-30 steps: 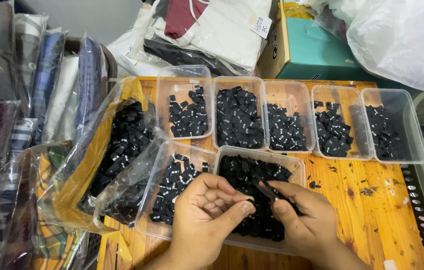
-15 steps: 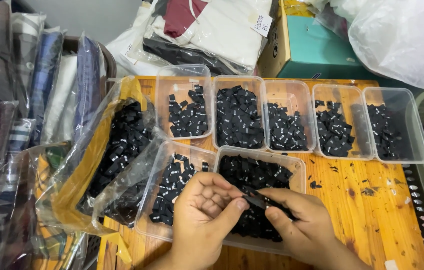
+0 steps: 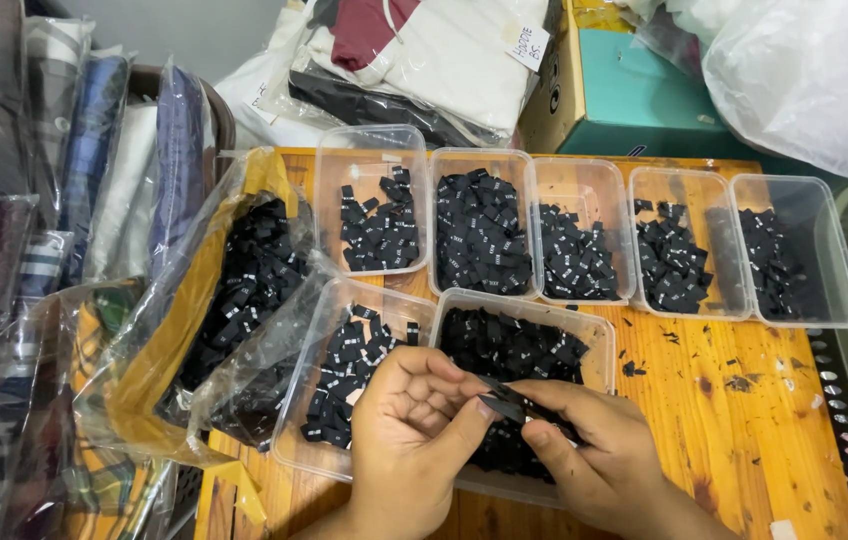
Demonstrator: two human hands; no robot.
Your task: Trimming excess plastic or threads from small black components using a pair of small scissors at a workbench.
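Wooden table [image 3: 744, 440]: small black label [image 3: 506, 398] btwn fingers [image 3: 489, 410]

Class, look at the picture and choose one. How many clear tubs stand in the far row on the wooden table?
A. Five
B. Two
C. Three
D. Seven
A: five clear tubs stand side by side in the far row on the table, each holding small black tags; two more tubs sit nearer, where the left hand and right hand pinch a tag.
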